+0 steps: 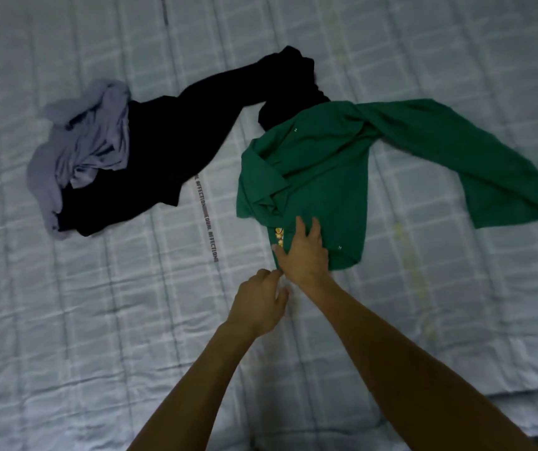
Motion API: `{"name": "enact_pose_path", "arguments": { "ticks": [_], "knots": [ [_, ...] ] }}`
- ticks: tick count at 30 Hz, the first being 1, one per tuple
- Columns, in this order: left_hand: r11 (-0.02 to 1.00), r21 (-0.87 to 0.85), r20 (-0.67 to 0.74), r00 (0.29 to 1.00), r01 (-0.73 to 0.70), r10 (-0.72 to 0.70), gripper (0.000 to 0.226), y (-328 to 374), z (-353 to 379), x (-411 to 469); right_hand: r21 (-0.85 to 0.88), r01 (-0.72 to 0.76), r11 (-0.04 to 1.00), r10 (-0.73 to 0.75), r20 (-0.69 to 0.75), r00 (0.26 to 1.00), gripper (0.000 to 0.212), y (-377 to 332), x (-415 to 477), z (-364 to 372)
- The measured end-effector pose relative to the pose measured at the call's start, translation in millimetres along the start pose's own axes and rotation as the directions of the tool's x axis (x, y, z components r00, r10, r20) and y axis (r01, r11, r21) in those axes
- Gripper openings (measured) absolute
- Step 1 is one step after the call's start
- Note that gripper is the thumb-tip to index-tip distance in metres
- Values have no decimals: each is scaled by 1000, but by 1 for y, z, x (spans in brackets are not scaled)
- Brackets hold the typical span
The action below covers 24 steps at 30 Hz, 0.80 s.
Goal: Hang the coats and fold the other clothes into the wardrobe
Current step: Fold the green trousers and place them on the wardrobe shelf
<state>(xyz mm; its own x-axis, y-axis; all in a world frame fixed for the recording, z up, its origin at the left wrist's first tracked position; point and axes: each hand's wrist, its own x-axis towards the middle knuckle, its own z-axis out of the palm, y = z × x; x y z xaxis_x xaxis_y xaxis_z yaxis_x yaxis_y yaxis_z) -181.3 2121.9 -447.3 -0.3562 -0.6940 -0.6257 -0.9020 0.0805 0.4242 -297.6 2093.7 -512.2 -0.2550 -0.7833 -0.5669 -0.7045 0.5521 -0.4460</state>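
With our right hand [305, 252] spread flat on the green shirt's [319, 164] near hem, mid-bed [66, 320], and our left hand [259, 301] loosely curled, empty, just beside it, we should pin the hem and smooth outward before folding.

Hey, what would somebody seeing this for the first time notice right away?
The bright green shirt spread on the pale checked bedcover, right of centre, one sleeve flung out to the right. The right hand presses flat on its near hem, the left hand just beside it. To the left lies a black garment with a crumpled grey one against it.
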Motion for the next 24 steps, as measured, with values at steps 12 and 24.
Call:
{"name": "enact_pose_path", "arguments": {
  "ticks": [12,24],
  "knots": [
    [1000,-7,-3,1000,-28,28,46,-30,-36,3,107,5,994,12,-162,987,28,-5,23,-44],
    [945,-62,-516,821,-320,244,64,69,-193,-76,-111,497,861,-507,-279,816,21,-155,-136,-235]
  ]
}}
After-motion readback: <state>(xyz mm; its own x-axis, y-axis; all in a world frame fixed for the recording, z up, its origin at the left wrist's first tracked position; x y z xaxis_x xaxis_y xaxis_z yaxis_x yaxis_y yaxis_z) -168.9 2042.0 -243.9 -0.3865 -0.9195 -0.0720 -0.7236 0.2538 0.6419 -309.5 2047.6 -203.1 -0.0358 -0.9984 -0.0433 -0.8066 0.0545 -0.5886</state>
